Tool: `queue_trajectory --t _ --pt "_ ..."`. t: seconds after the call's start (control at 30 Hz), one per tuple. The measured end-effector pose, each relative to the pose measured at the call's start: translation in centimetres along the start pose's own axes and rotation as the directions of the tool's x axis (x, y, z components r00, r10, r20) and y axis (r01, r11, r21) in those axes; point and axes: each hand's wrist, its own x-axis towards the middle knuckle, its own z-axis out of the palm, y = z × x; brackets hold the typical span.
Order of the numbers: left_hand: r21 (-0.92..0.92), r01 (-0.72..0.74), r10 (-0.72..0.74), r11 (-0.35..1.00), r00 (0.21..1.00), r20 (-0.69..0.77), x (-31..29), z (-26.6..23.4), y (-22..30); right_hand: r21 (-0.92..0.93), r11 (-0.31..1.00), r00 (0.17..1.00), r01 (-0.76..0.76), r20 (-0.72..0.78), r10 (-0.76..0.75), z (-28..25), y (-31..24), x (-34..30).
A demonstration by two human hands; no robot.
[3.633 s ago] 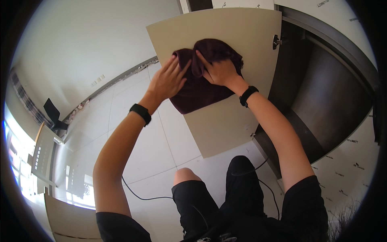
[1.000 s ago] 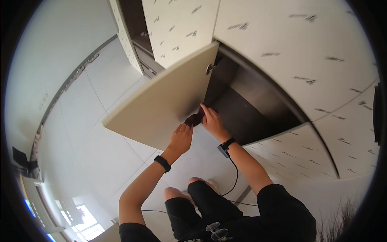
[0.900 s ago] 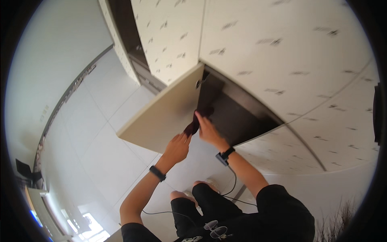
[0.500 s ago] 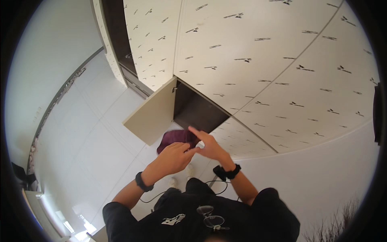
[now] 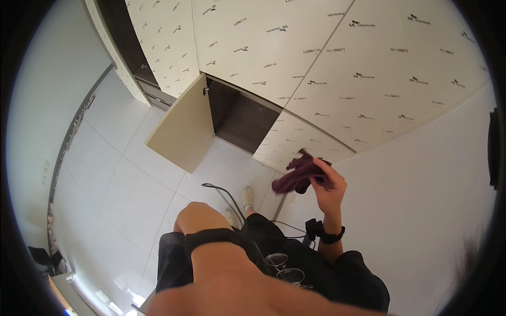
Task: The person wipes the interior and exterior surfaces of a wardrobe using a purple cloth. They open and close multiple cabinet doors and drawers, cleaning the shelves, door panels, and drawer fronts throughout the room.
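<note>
A crumpled dark maroon cloth (image 5: 296, 178) hangs from my right hand (image 5: 331, 194), pinched between the thumb and fingers. That hand is off to the right, in front of the low panel beside the open cabinet. My left hand (image 5: 201, 216) is apart from the cloth, with its forearm raised close to the camera and a black band round the wrist. Only the back of this hand shows; its fingers are hidden. Ahead of me, a low cabinet compartment (image 5: 240, 118) stands with its cream door (image 5: 182, 126) swung out to the left. Its inside is dark brown.
Tall cream panels (image 5: 263, 47) covered in printed film rise ahead. A dark cable (image 5: 226, 195) loops near my shoes (image 5: 247, 196). Eyeglasses (image 5: 290, 275) hang at my chest. A white wall (image 5: 400, 210) stands on the right; pale floor tiles (image 5: 142, 174) stretch left.
My hands have parted. The right one has carried the cloth to the right, while the left has drawn back toward my body. The view has shifted, so the cabinet sits higher and further left.
</note>
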Motion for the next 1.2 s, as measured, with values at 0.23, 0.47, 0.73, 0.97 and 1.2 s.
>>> queue_trajectory --t 0.23,0.47,0.73,0.97,1.2 --pt "-0.152 -0.042 0.046 0.988 0.999 0.024 -1.5 4.8 -1.2 -0.057 0.998 0.992 0.001 -0.126 -0.008 -5.1 -1.2 -1.8" --pt "-0.182 -0.047 0.055 0.982 0.998 0.038 -2.6 6.8 -1.4 -0.199 0.980 0.967 0.006 -0.248 -0.056 -9.6 -2.4 -3.4" --pt "-0.160 -0.077 0.083 0.984 0.996 0.031 -3.2 8.2 -0.6 -0.387 0.918 0.959 0.082 -0.221 -0.179 -14.9 -3.4 -6.2" --pt "-0.150 -0.095 0.103 0.984 0.993 0.049 -3.9 9.8 -0.4 -0.359 0.925 0.910 0.121 -0.332 -0.248 -15.6 -4.3 -6.7" --pt "-0.076 -0.115 0.120 0.990 0.991 0.054 -4.3 10.2 0.8 -0.375 0.914 0.931 0.152 -0.255 -0.259 -14.7 -4.5 -6.6"
